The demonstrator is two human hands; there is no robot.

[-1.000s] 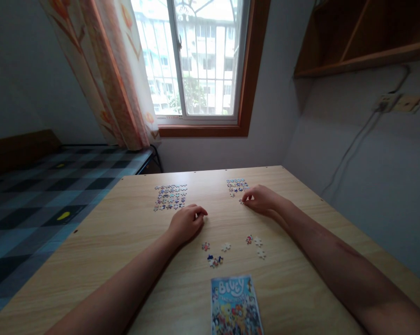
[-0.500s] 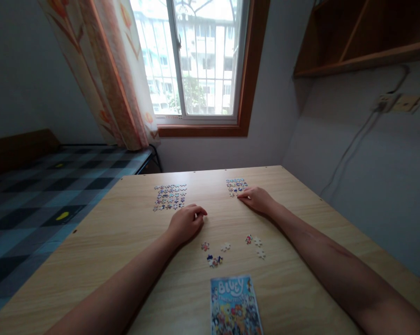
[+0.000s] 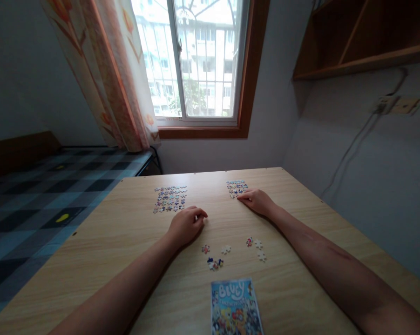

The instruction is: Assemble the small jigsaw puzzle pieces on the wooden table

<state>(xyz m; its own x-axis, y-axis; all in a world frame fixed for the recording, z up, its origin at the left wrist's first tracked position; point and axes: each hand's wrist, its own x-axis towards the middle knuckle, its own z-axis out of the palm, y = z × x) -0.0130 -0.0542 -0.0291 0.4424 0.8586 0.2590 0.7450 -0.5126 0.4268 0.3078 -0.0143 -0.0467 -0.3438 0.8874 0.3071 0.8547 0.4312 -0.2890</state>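
I've got my right hand (image 3: pixel 258 202) pinched narrow at some puzzle pieces (image 3: pixel 236 185) near the worktop (image 3: pixel 115 232)'s far edge, can't tell if gripping; left hand (image 3: pixel 186 225) loosely curled.

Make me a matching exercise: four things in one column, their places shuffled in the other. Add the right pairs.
Things
1. Blue rectangular sheet printed "Bluey"
2. Bare right hand
3. Larger block of small multicoloured jigsaw pieces
4. Pale fabric curtain with orange flowers

Places
A. Beyond the bare left hand, on the pale wood-grain table
B. Along the left side of the wood-trimmed glass window
C. Cut off by the picture's bottom edge
D. Fingertips at the smaller block of jigsaw pieces

Pairs: 1-C, 2-D, 3-A, 4-B
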